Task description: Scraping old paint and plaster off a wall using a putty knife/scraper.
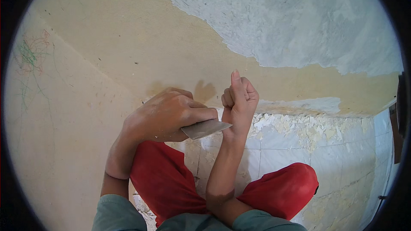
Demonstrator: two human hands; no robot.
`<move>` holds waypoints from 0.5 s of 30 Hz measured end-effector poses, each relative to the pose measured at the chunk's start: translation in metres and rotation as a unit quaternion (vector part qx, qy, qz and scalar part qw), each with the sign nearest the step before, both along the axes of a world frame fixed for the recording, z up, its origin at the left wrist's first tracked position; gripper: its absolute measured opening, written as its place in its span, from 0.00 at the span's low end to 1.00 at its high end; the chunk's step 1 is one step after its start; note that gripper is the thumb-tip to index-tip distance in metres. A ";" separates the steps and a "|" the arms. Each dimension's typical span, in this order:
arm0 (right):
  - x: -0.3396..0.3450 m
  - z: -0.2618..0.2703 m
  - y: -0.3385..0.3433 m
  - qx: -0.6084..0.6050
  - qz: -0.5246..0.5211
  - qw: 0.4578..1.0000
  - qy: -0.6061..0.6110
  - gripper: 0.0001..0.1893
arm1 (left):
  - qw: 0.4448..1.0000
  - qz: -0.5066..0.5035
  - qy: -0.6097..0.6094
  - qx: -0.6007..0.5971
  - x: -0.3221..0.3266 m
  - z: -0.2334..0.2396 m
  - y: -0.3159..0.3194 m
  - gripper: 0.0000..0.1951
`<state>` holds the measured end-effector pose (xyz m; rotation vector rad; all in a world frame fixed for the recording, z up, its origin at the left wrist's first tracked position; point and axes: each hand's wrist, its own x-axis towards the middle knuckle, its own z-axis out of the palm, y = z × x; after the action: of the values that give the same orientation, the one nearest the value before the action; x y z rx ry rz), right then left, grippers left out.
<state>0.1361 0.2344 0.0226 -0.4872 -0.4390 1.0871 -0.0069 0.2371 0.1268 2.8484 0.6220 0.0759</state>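
My left hand, dusty with pale specks, grips a flat metal scraper blade. The blade points right, and its tip overlaps my right wrist; I cannot tell whether they touch. Any handle is hidden inside the left fist. My right hand is raised with its fingers curled into a fist and the thumb pointing up, and nothing shows in it. Before both hands stands a beige painted wall. A large grey-white patch with a ragged paint edge covers its upper right.
Peeled paint flakes litter the tiled floor along the wall's foot. My bent knees in red trousers flank my right forearm. Another beige wall rises close on the left, with crayon-like scribbles. A dark object stands at the right edge.
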 end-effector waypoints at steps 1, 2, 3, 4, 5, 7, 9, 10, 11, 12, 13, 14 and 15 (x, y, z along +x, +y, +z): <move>0.002 -0.003 0.001 -0.015 0.000 1.000 -0.014 0.25 | 1.000 -0.003 -0.028 0.001 0.002 -0.001 0.000 0.19; 0.003 -0.006 0.002 -0.014 0.000 1.000 -0.014 0.25 | 0.998 -0.006 -0.055 0.002 0.002 -0.001 0.000 0.18; 0.003 -0.010 0.003 -0.030 -0.003 0.999 -0.015 0.25 | 0.998 -0.005 -0.055 0.002 0.002 0.000 0.001 0.18; 0.003 -0.012 0.004 -0.045 -0.006 0.999 -0.015 0.26 | 0.998 -0.007 -0.058 0.002 0.001 0.000 0.001 0.18; 0.004 -0.013 0.005 -0.045 -0.005 0.999 -0.015 0.26 | 0.998 -0.009 -0.061 0.002 0.001 0.000 0.001 0.18; 0.007 -0.014 0.005 -0.063 -0.030 0.997 -0.017 0.28 | 0.998 -0.007 -0.060 0.008 0.001 0.000 0.001 0.17; 0.007 -0.018 0.009 -0.084 -0.093 0.990 -0.071 0.27 | 0.998 -0.006 -0.060 0.013 0.001 0.000 0.001 0.17; 0.007 -0.019 0.010 -0.104 -0.156 0.974 -0.125 0.25 | 0.998 -0.007 -0.056 0.016 0.001 0.000 0.002 0.17; 0.006 -0.019 0.010 -0.105 -0.156 0.974 -0.125 0.25 | 0.998 -0.008 -0.053 0.018 0.001 0.000 0.002 0.16; 0.004 -0.013 0.009 -0.139 -0.219 0.948 -0.185 0.18 | 0.998 -0.009 -0.054 0.018 0.002 0.000 0.001 0.16; 0.002 -0.009 0.009 -0.173 -0.280 0.913 -0.243 0.13 | 0.998 -0.009 -0.061 0.009 0.002 0.001 0.000 0.17; 0.002 -0.012 0.012 -0.173 -0.282 0.912 -0.243 0.13 | 0.998 -0.008 -0.069 0.001 0.002 0.001 0.000 0.17; 0.000 -0.018 0.017 -0.167 -0.338 0.871 -0.316 0.25 | 0.998 -0.008 -0.068 0.000 0.002 0.002 0.000 0.17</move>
<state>0.1363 0.2519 0.0045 -1.2201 -0.5875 0.2875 -0.0053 0.2371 0.1287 2.8187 0.5709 0.2649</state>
